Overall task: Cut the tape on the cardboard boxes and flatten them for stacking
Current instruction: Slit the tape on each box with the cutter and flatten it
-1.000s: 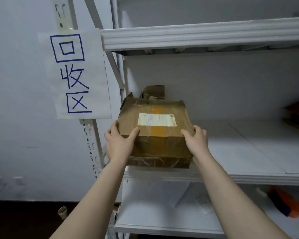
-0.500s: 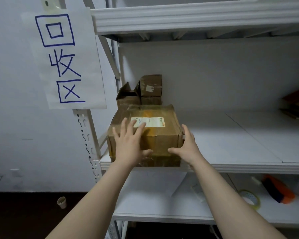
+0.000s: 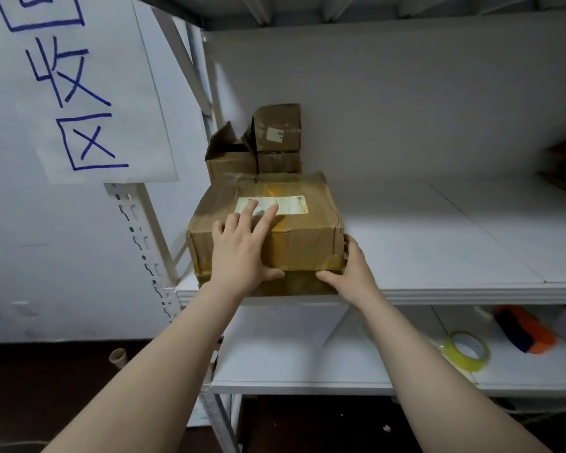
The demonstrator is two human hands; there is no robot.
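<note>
The box (image 3: 307,237) now stands on the shelf (image 3: 438,256), near its left front corner, with its front edge close to the shelf edge. A second ago both hands carried it in the air, tilted toward the camera; half a second ago it was just touching down. So the change is that it has been put down and the hands have changed their hold. The left hand (image 3: 239,253) lies flat on the top, its fingers (image 3: 268,214) straight and spread, with the tips reaching the white label (image 3: 291,204); it presses and grips nothing. The right hand (image 3: 353,273) holds the right front corner, the thumb on the front face and the other fingers bent around the right side. The tape on the box looks whole, and no blade is in either hand, so I judge that cutting has not begun; the box is only settled and steadied for it. At 12 o'clock from the box, two small boxes (image 3: 275,135) stand at the back of the shelf, one of them open. At 4 o'clock, on the lower shelf (image 3: 307,371), a tape roll (image 3: 468,351) lies near an orange and blue thing (image 3: 523,328); I cannot tell whether it is a cutter. Probably a tool must be fetched next.
</note>
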